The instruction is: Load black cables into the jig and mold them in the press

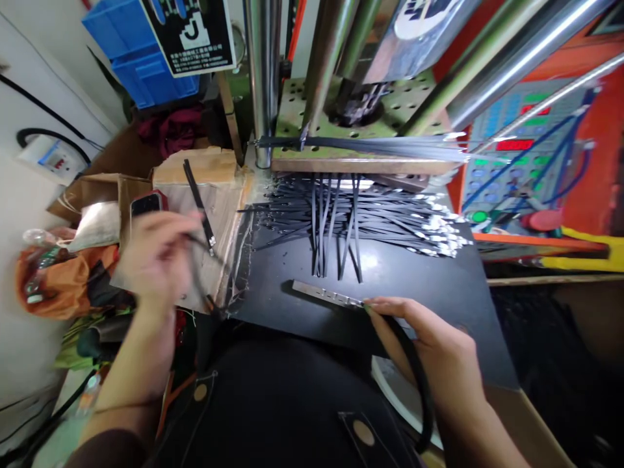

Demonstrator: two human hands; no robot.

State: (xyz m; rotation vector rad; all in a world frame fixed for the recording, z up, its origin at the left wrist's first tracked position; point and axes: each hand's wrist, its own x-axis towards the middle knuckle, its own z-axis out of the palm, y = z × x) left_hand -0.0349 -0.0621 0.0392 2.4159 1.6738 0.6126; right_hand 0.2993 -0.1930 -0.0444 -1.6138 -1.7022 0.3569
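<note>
My left hand [158, 257] is smeared by motion over the cardboard box at the left. Its fingers look pinched on a thin black strip [199, 276], also blurred, that hangs toward my apron. With thumb and fingers closed, my right hand [429, 351] grips the end of a slotted metal bar [322, 294] above the front of the black table. A thick black cord [419, 383] curves down from that grip across the hand. Beyond the bar lie several black strips [322, 227] pointing toward me, across a pile of similar strips [380, 211] with shiny ends.
A press bed [292, 120] with metal columns stands behind the table [273, 279], more strips lying along its edge. A control panel [517, 143] is at right. Short black pieces [199, 201] rest on the cardboard box [195, 172]; a phone [149, 203] lies left.
</note>
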